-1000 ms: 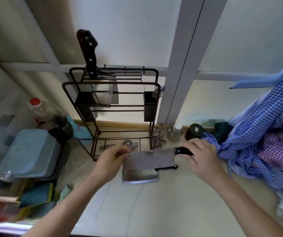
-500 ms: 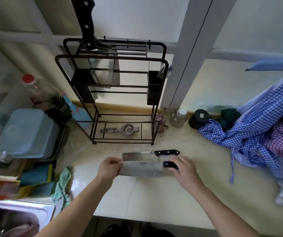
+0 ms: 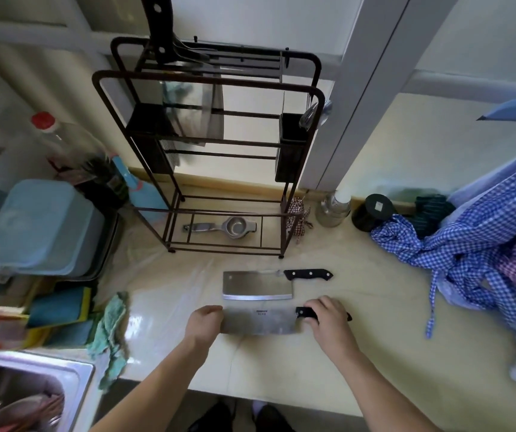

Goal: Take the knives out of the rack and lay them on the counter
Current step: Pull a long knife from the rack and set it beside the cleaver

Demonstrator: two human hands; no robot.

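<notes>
- A broad steel cleaver with a black handle and a small printed label (image 3: pixel 259 321) is at the near middle of the pale yellow table (image 3: pixel 375 338), blade pointing left; whether it lies flat on the surface I cannot tell.
- The right hand (image 3: pixel 328 319) has its grip closed around that cleaver's handle, fingers curled over the top.
- The left hand (image 3: pixel 203 322) has its grip pinched on the blade's left end, fingers over the steel.
- A second steel cleaver with a black riveted handle (image 3: pixel 258 285) lies flat on the table just beyond the first, parallel to it, handle to the right, no hand touching it.
- The dark brown metal wire rack (image 3: pixel 303 169) stands upright at the far side of the table, behind both cleavers.
- One black-handled knife (image 3: pixel 160 29) stands in the rack's top left, handle up, blade down between the bars.
- A metal squeezer (image 3: pixel 222 227) lies on the rack's bottom shelf.
- A blue checked cloth (image 3: pixel 468 244) is heaped at the right.
</notes>
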